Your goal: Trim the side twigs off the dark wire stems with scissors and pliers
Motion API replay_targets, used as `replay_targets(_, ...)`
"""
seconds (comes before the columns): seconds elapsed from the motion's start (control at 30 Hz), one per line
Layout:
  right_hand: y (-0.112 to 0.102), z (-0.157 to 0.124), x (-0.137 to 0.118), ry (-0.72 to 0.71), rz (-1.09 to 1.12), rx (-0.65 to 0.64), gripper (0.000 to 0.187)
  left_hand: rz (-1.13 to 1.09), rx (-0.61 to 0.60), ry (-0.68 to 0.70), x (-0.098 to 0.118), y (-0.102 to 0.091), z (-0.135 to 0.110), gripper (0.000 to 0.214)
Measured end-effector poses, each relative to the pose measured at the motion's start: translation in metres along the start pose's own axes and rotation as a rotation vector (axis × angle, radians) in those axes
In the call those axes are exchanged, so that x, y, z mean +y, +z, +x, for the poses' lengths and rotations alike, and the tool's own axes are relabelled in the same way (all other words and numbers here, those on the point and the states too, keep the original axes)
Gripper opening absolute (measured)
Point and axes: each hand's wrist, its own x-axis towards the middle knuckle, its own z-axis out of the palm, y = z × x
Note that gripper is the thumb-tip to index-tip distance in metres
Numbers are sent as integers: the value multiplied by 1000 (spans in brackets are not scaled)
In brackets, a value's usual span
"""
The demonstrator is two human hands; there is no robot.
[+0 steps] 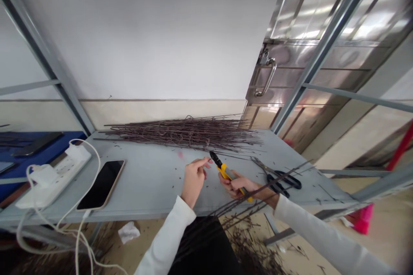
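My right hand [235, 184] is wrapped round the yellow-and-grey handles of a pair of cutting pliers [223, 169], whose black jaws point up and left. My left hand [194, 177] is closed in a pinch just left of the jaws; what sits between its fingertips is too small to make out. Several long dark twigs [222, 211] run from my lap past my right wrist toward the right. Behind both hands, a wide bundle of thin brown twigs [180, 132] lies along the back of the grey table [142, 180].
Black-handled scissors [280, 184] lie right of my right hand. On the left are a phone [102, 184] with a cable and a white power strip [54, 182]. Metal posts [322, 56] flank the table. Twig scraps [254, 249] and crumpled tissue [129, 232] litter the floor.
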Motion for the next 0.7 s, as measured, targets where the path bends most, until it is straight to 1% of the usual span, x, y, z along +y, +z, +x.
replay_targets(0.07, -3, 1, 1, 25, 88, -94, 26, -31, -29, -16, 0, 0, 1, 33)
replay_targets(0.1, -4, 1, 1, 36, 119, -120, 26, -38, -49, -21, 1, 0, 1, 32)
replay_targets(0.13, -5, 2, 1, 38, 122, -119, 26, -46, -70, -27, 1, -1, 1, 33)
replay_targets(0.23, -10, 5, -1, 6, 77, -62, 25, -76, -145, -42, 4, -4, 0, 34)
replay_targets(0.37, -16, 8, -6, -159, -208, 156, 29, -126, -210, -64, 8, -8, -1, 33)
replay_targets(0.4, -17, 9, -8, -177, -304, 223, 31, -135, -216, -72, 8, -8, -1, 33)
replay_targets(0.47, -19, 9, -11, -143, -488, 319, 32, -152, -224, -89, 8, -8, -1, 34)
replay_targets(0.57, -20, 8, -12, -85, -722, 389, 24, -151, -216, -101, 7, -8, -1, 35)
replay_targets(0.63, -21, 9, -11, -108, -791, 401, 23, -136, -197, -103, 6, -8, -2, 35)
replay_targets(0.7, -23, 10, -9, -133, -833, 397, 27, -124, -186, -105, 5, -8, -2, 36)
